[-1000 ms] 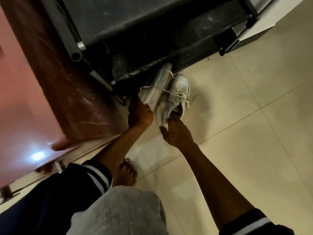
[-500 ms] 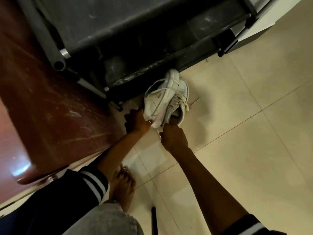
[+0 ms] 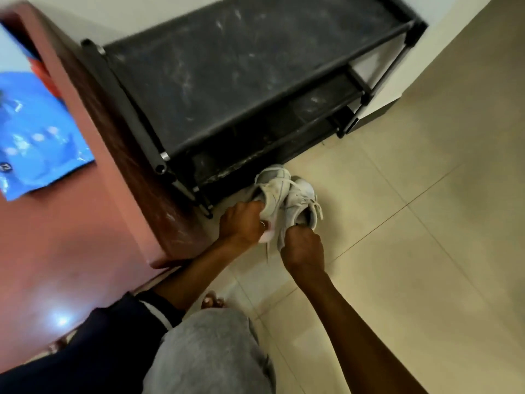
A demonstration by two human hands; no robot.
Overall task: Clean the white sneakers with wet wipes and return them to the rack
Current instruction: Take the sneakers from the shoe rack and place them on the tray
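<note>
Fingers (image 3: 255,207) grip sneakers (image 3: 274,194) beside rack (image 3: 241,81) edge, open floor (image 3: 426,223) rightward.

Left hand (image 3: 245,223), right hand (image 3: 303,248) — both clenched; arms outstretched

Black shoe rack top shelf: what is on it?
The black shoe rack top shelf holds only pale dusty smears. Its lower shelves are mostly hidden beneath it, so their contents cannot be seen.

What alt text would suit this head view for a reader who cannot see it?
A person bends over a tiled floor, the left hand and the right hand each gripping one white sneaker just in front of a dusty black shoe rack. A blue packet lies on the reddish table at left.
</note>
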